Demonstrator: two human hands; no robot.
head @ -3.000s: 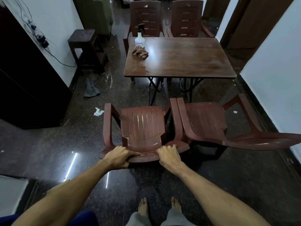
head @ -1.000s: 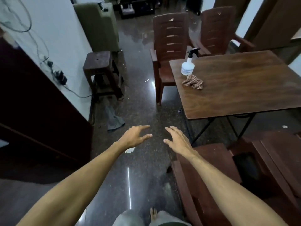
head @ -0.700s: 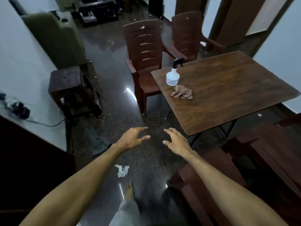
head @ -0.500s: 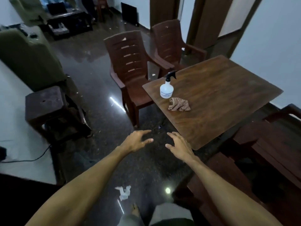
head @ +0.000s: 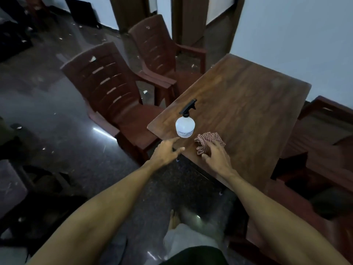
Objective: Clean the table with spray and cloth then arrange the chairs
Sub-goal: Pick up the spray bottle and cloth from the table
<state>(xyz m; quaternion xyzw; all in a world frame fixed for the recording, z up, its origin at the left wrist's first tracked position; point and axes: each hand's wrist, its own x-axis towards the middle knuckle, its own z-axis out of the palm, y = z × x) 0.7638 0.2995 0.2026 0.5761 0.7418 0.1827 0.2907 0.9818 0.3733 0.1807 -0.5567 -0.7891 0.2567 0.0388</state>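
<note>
A white spray bottle (head: 185, 127) with a black trigger stands near the corner of the brown wooden table (head: 248, 111). A checked brown cloth (head: 207, 141) lies crumpled just right of it. My left hand (head: 165, 153) is open, its fingertips close below the bottle at the table's edge. My right hand (head: 217, 155) hovers with spread fingers over the near side of the cloth, touching or almost touching it. Two brown plastic chairs (head: 114, 100) (head: 160, 46) stand at the table's far-left side. Another chair (head: 322, 148) is at the right.
A fourth brown chair (head: 286, 217) sits low at the right, beside my right forearm. The dark polished floor (head: 57, 115) carries scattered scraps of litter. A dark stool (head: 11, 186) is at the left edge. White wall and door frames (head: 189, 18) lie beyond the table.
I have let go of the chair, walked round to the table's corner, and both hands have reached forward to the bottle and the cloth.
</note>
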